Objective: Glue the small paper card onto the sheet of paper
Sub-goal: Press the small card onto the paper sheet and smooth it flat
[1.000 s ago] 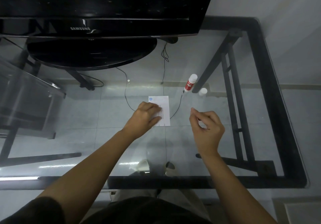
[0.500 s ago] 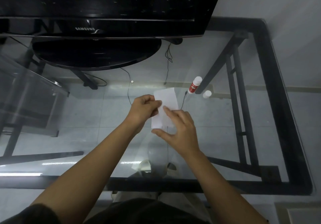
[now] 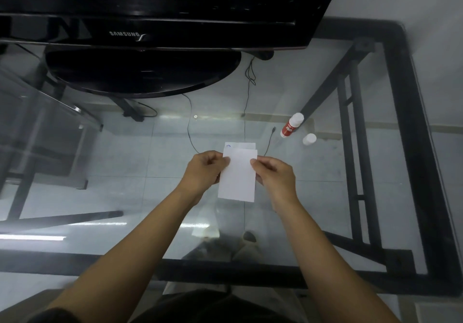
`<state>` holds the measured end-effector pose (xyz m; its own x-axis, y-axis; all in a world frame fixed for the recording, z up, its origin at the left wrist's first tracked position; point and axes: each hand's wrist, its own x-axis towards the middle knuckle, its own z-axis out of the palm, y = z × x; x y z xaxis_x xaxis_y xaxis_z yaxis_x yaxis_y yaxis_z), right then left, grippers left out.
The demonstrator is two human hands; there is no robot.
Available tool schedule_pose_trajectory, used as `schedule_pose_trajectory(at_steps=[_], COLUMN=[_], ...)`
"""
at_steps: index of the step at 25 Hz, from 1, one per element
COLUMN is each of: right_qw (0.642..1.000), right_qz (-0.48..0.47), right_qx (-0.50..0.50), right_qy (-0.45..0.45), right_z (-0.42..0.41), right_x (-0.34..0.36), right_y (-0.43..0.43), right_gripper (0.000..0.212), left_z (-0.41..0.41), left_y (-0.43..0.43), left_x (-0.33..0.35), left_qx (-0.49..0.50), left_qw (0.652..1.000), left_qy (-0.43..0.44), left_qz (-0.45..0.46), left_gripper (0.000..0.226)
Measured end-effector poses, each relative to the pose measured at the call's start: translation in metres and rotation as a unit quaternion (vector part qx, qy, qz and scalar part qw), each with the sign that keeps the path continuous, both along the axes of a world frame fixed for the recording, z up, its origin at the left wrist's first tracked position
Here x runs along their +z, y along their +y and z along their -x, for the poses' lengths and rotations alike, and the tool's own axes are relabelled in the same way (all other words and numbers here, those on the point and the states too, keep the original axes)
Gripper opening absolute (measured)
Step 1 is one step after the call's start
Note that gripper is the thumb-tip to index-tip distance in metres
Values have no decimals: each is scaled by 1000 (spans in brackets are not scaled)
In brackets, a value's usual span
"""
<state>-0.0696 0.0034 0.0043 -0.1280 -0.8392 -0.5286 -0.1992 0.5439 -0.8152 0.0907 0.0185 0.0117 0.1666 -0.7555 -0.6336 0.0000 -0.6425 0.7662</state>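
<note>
While pinched at its upper side edges by left hand (image 3: 203, 169) and right hand (image 3: 273, 175), small paper card (image 3: 238, 175) hovers over sheet of paper (image 3: 242, 145), probably for alignment. Glue stick (image 3: 292, 125) uncapped, standing well apart on the glass table (image 3: 350, 197).

Glass table (image 3: 313, 197) with black frame. Black Samsung TV (image 3: 155, 9) on oval stand (image 3: 142, 72) at far edge. Pale tiled floor (image 3: 125, 159) seen through glass; cables (image 3: 246, 102) hung down. Grey wall (image 3: 413, 1) right.
</note>
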Motion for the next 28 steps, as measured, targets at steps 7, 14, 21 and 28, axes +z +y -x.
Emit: schedule_pose_trajectory(at_steps=[7, 14, 21, 28], right_qw=[997, 995, 991, 982], right_qz=[23, 16, 38, 72], right_qx=[-19, -11, 5, 17], right_qy=[65, 94, 129, 171], right_z=[-2, -3, -4, -10], right_x=[-2, -10, -14, -14], right_y=[-21, -33, -34, -33], right_gripper=[30, 36, 34, 33], left_z=[6, 7, 9, 13], left_y=[-13, -23, -27, -31], left_x=[-8, -17, -18, -13], left_qx=[7, -20, -19, -33], left_qw=[981, 974, 975, 969], left_qy=[-178, -214, -217, -243], left_qz=[73, 73, 48, 26], left_gripper=[26, 27, 28, 34])
